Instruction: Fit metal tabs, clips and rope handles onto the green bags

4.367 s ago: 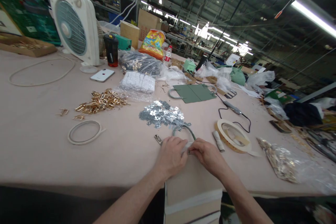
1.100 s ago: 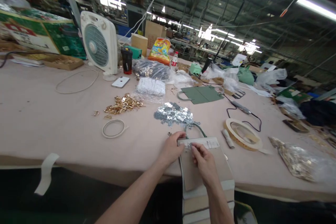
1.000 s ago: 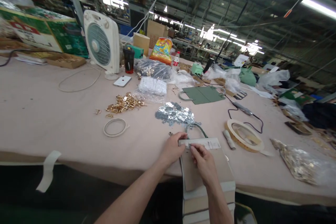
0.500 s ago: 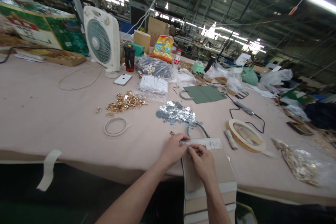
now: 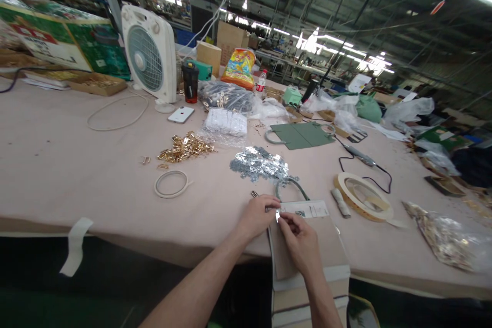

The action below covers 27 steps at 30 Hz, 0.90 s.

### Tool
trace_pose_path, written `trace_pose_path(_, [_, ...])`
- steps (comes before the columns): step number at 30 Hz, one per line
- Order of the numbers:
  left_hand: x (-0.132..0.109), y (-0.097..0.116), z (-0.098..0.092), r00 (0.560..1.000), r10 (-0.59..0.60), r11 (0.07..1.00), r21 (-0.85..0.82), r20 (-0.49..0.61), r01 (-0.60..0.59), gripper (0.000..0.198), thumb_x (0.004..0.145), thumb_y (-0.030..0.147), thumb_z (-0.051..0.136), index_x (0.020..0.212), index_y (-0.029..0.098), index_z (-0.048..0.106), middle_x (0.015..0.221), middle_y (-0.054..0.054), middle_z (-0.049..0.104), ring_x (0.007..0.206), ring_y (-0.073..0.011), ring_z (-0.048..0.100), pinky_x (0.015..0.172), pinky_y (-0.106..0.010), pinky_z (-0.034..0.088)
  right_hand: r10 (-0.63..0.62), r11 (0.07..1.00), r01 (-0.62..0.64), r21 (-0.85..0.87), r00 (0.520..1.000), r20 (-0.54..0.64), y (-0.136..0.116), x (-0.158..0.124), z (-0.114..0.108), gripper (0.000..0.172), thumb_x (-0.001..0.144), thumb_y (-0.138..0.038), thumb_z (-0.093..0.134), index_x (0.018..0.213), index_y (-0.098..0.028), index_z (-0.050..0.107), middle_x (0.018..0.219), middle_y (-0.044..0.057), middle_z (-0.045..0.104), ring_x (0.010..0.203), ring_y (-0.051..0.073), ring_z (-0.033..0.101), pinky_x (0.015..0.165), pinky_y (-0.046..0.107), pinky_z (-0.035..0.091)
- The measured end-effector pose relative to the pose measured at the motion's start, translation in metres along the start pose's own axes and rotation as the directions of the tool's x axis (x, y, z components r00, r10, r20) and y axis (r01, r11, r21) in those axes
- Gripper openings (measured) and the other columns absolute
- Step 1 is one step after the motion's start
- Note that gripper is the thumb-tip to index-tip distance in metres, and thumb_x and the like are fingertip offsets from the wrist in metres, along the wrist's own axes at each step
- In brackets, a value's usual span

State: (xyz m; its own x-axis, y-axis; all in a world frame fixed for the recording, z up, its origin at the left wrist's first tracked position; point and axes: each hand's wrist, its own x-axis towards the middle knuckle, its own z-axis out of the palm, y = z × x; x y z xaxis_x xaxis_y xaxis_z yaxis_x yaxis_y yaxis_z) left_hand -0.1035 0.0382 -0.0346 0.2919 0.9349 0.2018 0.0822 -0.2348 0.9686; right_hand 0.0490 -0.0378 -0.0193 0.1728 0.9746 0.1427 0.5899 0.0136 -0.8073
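Observation:
A beige bag panel (image 5: pixel 326 238) with pale bands and a green handle (image 5: pixel 295 182) at its far end lies over the table's front edge. At its upper left corner, my left hand (image 5: pixel 258 215) is closed on the edge, fingertips over the top strip. My right hand (image 5: pixel 302 241) pinches a small shiny metal plate (image 5: pixel 277 214) between thumb and fingers, close to the left fingertips and just over the panel. Beyond the handle is a heap of flat silvery metal plates (image 5: pixel 261 162). A small metal piece (image 5: pixel 254 193) lies beside my left hand.
Gold-coloured metal fittings (image 5: pixel 184 147) are piled to the left, near a tape roll (image 5: pixel 171 184). On the right lie a larger tape roll (image 5: pixel 361 197), a grey rolled piece (image 5: pixel 340 203) and a corded tool (image 5: pixel 359 155). A green panel (image 5: pixel 303 135), phone (image 5: pixel 180 114) and fan (image 5: pixel 148 56) stand farther back.
The metal plate at my right fingertips now shows brightly, and the right fingers have shifted slightly from the left ones. The view has moved a little; both hands stay at the panel's corner.

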Motion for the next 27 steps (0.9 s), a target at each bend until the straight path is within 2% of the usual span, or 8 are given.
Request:
trace_pose_path(6, [0.000, 0.001, 0.000, 1.000, -0.006, 1.000, 0.001, 0.007, 0.006, 0.032, 0.076, 0.004, 0.060, 0.093, 0.020, 0.083, 0.114, -0.006, 0.078, 0.109, -0.0198, 0.072, 0.108, -0.034, 0.052, -0.163, 0.972, 0.151, -0.182, 0.985, -0.051, 0.004, -0.011, 0.001, 0.031, 0.100, -0.045, 0.057, 0.104, -0.021, 0.076, 0.091, 0.008, 0.072, 0.078, 0.022, 0.065, 0.076, 0.033, 0.052])
trace_pose_path(10, [-0.002, 0.004, -0.001, 1.000, -0.002, 1.000, 0.008, 0.007, 0.002, 0.033, 0.075, 0.004, 0.060, 0.093, 0.020, 0.082, 0.115, -0.005, 0.078, 0.109, -0.0198, 0.071, 0.107, -0.034, 0.053, -0.174, 0.951, 0.145, -0.274, 0.981, -0.084, -0.001, -0.018, 0.006, 0.035, 0.103, -0.049, 0.052, 0.105, -0.023, 0.076, 0.096, 0.010, 0.074, 0.086, 0.024, 0.068, 0.080, 0.035, 0.052])
trace_pose_path(14, [-0.005, 0.009, -0.001, 1.000, 0.017, 1.000, 0.000, 0.005, -0.017, 0.035, 0.075, 0.003, 0.057, 0.094, 0.020, 0.082, 0.114, -0.005, 0.077, 0.109, -0.0195, 0.070, 0.105, -0.033, 0.053, -0.172, 0.950, 0.129, -0.284, 0.976, -0.131, 0.005, -0.024, 0.015, 0.037, 0.101, -0.054, 0.052, 0.111, -0.028, 0.076, 0.103, 0.011, 0.075, 0.091, 0.027, 0.071, 0.082, 0.037, 0.055])
trace_pose_path(18, [-0.007, 0.013, -0.003, 1.000, 0.019, 1.000, -0.015, -0.006, -0.019, 0.036, 0.075, 0.004, 0.056, 0.095, 0.020, 0.081, 0.115, -0.006, 0.077, 0.110, -0.0202, 0.070, 0.104, -0.034, 0.053, -0.122, 0.987, 0.106, -0.123, 0.983, -0.139, 0.011, -0.022, 0.010, 0.043, 0.095, -0.062, 0.059, 0.111, -0.027, 0.078, 0.104, 0.011, 0.077, 0.092, 0.029, 0.072, 0.083, 0.037, 0.057])
trace_pose_path(20, [-0.007, 0.015, -0.005, 1.000, 0.011, 1.000, -0.025, 0.001, -0.011, 0.035, 0.077, 0.006, 0.056, 0.097, 0.020, 0.080, 0.113, -0.006, 0.077, 0.108, -0.0206, 0.069, 0.103, -0.034, 0.053, -0.051, 0.999, 0.050, -0.007, 0.979, -0.200, 0.007, -0.016, 0.000, 0.047, 0.094, -0.064, 0.060, 0.113, -0.025, 0.078, 0.104, 0.010, 0.077, 0.093, 0.028, 0.072, 0.082, 0.035, 0.057])
trace_pose_path(22, [-0.006, 0.016, -0.006, 1.000, 0.000, 1.000, -0.029, 0.009, 0.001, 0.035, 0.078, 0.008, 0.054, 0.099, 0.020, 0.079, 0.111, -0.006, 0.077, 0.107, -0.0207, 0.069, 0.100, -0.033, 0.053, 0.031, 0.996, -0.005, 0.095, 0.962, -0.272, -0.002, -0.006, -0.011, 0.050, 0.095, -0.065, 0.058, 0.116, -0.023, 0.077, 0.094, 0.008, 0.075, 0.085, 0.026, 0.070, 0.075, 0.033, 0.056])
trace_pose_path(25, [-0.006, 0.020, -0.006, 1.000, 0.010, 1.000, -0.029, -0.008, -0.011, 0.036, 0.081, 0.008, 0.051, 0.102, 0.020, 0.078, 0.109, -0.006, 0.076, 0.106, -0.0211, 0.068, 0.099, -0.034, 0.052, 0.078, 0.974, -0.013, 0.225, 0.956, -0.284, -0.016, 0.024, -0.025, 0.054, 0.095, -0.066, 0.058, 0.115, -0.019, 0.075, 0.073, 0.002, 0.065, 0.063, 0.020, 0.058, 0.058, 0.029, 0.048])
trace_pose_path(27, [-0.007, 0.022, -0.006, 0.999, 0.035, 0.999, -0.032, -0.028, -0.036, 0.035, 0.082, 0.009, 0.050, 0.103, 0.020, 0.076, 0.110, -0.007, 0.075, 0.107, -0.0217, 0.067, 0.101, -0.035, 0.051, 0.053, 0.962, 0.016, 0.274, 0.969, -0.242, -0.021, 0.055, -0.029, 0.055, 0.094, -0.066, 0.058, 0.113, -0.018, 0.074, 0.069, 0.000, 0.062, 0.058, 0.017, 0.053, 0.054, 0.028, 0.044])
